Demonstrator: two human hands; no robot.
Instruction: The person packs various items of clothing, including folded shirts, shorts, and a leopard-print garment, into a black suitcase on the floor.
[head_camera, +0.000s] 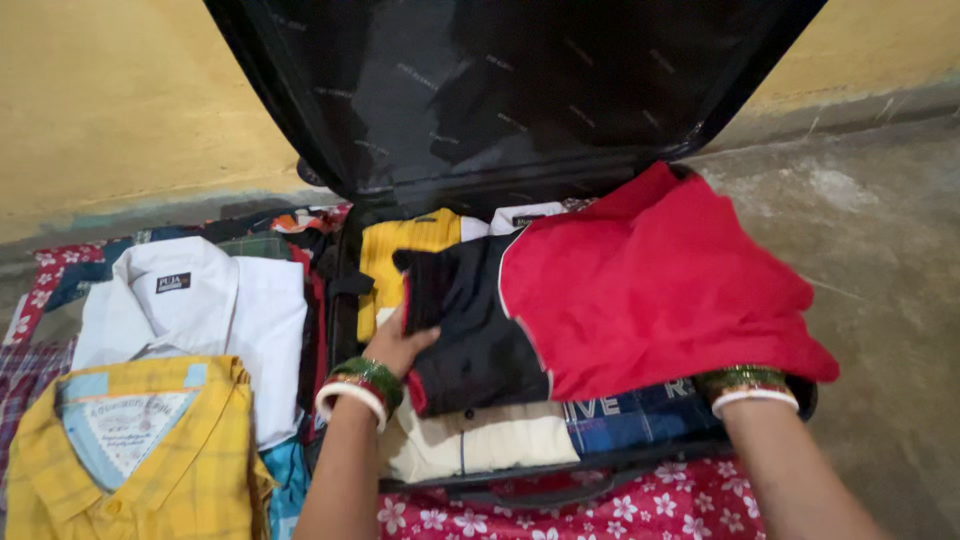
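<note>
A folded red and black garment (640, 290) lies across the clothes inside an open black suitcase (500, 90). My left hand (395, 345) grips the black end of the garment at its left edge. My right hand is hidden under the red part; only the wrist with bangles (745, 385) shows at the lower right. Beneath the garment lie a yellow shirt (400, 250), a cream shirt (480, 440) and a blue checked garment (640, 415).
Left of the suitcase, a folded white shirt (200, 310) and a folded yellow checked shirt (140, 450) rest on a red floral cloth (600, 505). The raised suitcase lid stands against a yellow wall (120, 100). Bare concrete floor (880, 230) lies to the right.
</note>
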